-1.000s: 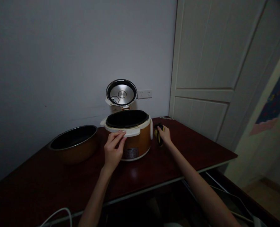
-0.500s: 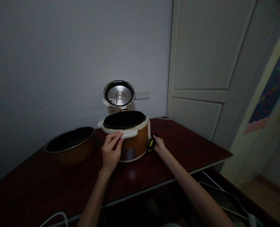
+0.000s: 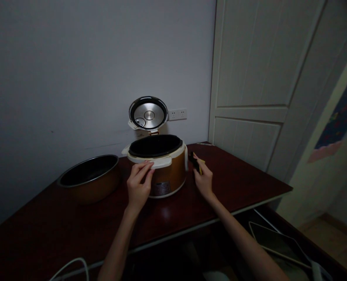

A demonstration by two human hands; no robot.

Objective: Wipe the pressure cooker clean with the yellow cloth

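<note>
Starting up close: got a white cable (image 3: 79, 259) looping in at bottom left, smooth and plasticky. Pinching the white front lip (image 3: 162, 162) of the rice cooker (image 3: 175, 173) with the left hand (image 3: 139, 186), probably to stop sliding on the slick, dark red tabletop (image 3: 240, 169). Gripping a black-and-yellow tool (image 3: 194, 162) in the right hand (image 3: 204, 180), fingers closed around it just beside the cooker's right side. Too dim to say what kind of tool, tbh. Held out toward the fingertips, likely for finer control.

Can't miss the cooker, upright mid-table: rounded, coppery-gold shell, cream trim, matte black well. Spot a round pot (image 3: 95, 187) off to the left, bronze outside, dark inside, thin metal rim, likely parked there for elbow room. Behind, see the hinged lid (image 3: 149, 114) tipped fully up, presumably for access, with a shiny brushed-looking metal disc. Farther back: wall socket (image 3: 177, 114), plain painted wall (image 3: 103, 70), pale panelled door (image 3: 251, 78).
</note>
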